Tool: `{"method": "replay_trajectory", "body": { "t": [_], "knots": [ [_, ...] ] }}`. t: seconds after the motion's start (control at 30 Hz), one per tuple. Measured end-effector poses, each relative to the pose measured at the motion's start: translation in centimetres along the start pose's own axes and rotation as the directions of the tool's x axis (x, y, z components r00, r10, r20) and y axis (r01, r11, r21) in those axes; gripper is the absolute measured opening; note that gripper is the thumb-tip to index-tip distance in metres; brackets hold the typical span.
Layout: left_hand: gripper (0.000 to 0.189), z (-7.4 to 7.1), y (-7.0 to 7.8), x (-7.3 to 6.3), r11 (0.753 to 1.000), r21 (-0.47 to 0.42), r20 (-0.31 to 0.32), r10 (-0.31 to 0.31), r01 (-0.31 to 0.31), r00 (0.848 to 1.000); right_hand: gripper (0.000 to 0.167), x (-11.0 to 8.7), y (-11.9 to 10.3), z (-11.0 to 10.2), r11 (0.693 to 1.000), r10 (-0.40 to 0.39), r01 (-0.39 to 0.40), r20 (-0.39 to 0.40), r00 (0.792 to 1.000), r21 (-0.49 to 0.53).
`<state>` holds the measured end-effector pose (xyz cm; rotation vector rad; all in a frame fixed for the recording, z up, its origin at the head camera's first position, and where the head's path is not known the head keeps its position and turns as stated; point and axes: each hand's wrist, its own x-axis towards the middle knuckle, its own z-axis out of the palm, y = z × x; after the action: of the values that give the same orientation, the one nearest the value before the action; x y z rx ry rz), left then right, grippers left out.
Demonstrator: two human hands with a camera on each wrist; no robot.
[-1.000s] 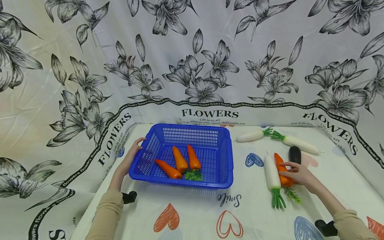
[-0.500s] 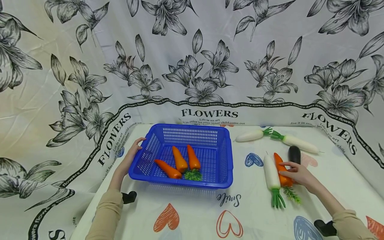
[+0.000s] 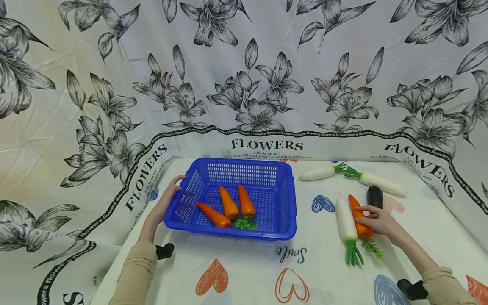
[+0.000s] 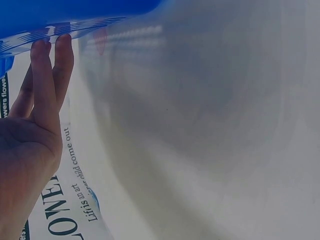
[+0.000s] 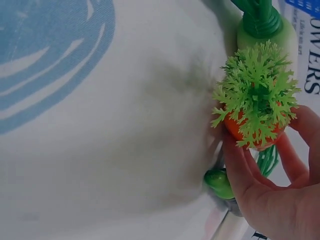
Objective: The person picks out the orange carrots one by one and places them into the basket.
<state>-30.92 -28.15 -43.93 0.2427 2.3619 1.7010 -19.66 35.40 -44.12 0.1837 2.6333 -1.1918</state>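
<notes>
On the right, my right hand (image 3: 382, 221) holds an orange carrot (image 3: 352, 206) between thumb and fingers. In the right wrist view the leafy green top of the carrot (image 5: 257, 92) points toward the camera. Directly left of it lies a white radish (image 3: 346, 218) with green stalks. A dark eggplant (image 3: 375, 196) sits just beyond the hand; its green cap (image 5: 218, 183) shows in the right wrist view. Fairly straight fingers of my left hand (image 3: 170, 195) touch the left side of a blue plastic basket (image 3: 268, 207). Three orange carrots (image 3: 227, 203) lie inside the basket.
Two more white radishes, one on the left (image 3: 318, 173) and one on the right (image 3: 383, 183), lie at the back right of the table, leaf ends together. A patterned white cloth (image 3: 244, 275) covers the table. A flower-printed curtain (image 3: 259, 84) hangs behind it.
</notes>
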Motion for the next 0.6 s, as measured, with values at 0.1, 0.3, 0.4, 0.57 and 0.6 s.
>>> {"method": "replay_trajectory", "body": {
  "t": [0.1, 0.3, 0.4, 0.57, 0.6],
  "knots": [
    [0.050, 0.02, -0.07, -0.03, 1.000, -0.003, -0.002, 0.002, -0.002, 1.000, 0.058, -0.09, 0.04, -0.02, 1.000, -0.004, 0.004, 0.000, 1.000, -0.001],
    [0.049, -0.04, -0.10, -0.04, 1.000, -0.006, -0.002, -0.004, 0.004, 1.000, 0.058, -0.21, 0.13, -0.30, 1.000, -0.005, 0.004, -0.018, 1.000, -0.023],
    [0.050, -0.09, -0.02, -0.03, 1.000, -0.008, -0.003, -0.007, 0.007, 1.000, 0.059, -0.32, 0.15, -0.46, 0.999, -0.012, 0.011, -0.031, 0.999, -0.033],
    [0.050, -0.09, 0.08, -0.02, 1.000, -0.013, -0.002, -0.010, 0.010, 1.000, 0.059, -0.63, 0.12, -0.61, 0.999, -0.032, 0.032, -0.046, 0.998, -0.007],
    [0.051, -0.08, 0.11, -0.03, 1.000, -0.014, 0.000, -0.009, 0.009, 1.000, 0.059, -0.67, 0.09, -0.64, 0.999, -0.035, 0.035, -0.048, 0.998, -0.004]
  ]
}}
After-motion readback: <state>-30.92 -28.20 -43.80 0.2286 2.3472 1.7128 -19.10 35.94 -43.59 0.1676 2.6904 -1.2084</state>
